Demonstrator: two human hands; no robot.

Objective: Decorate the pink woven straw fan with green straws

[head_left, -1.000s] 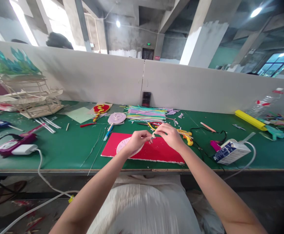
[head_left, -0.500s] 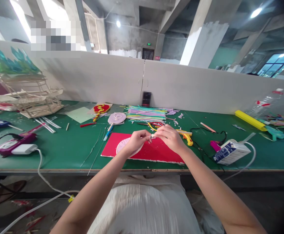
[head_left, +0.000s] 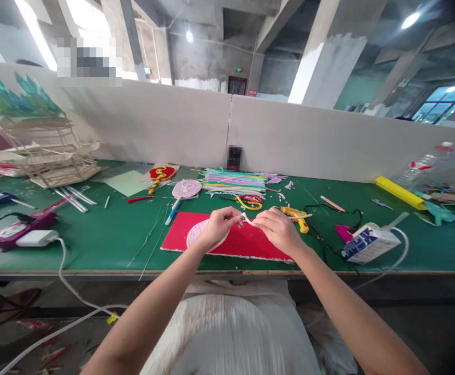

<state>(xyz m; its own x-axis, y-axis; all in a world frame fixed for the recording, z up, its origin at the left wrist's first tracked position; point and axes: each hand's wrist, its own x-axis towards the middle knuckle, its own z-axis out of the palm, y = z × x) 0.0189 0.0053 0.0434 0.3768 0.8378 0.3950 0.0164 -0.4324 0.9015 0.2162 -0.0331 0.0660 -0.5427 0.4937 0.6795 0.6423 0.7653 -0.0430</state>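
My left hand and my right hand meet above a red sheet on the green table. Both pinch a thin pale pink strip that bends between the fingertips. Under my left hand a pale pink ribbed disc lies on the red sheet, partly hidden by the hand. A pile of coloured strips lies just behind my hands.
A yellow glue gun and a black cable lie right of my hands. A white carton and plastic bottle stand farther right. A purple tool, white charger and wooden model occupy the left. A white partition runs along the back.
My right hand has dropped slightly and drawn to the right, so more of the pale strip shows between the two hands. My left hand stays over the disc.
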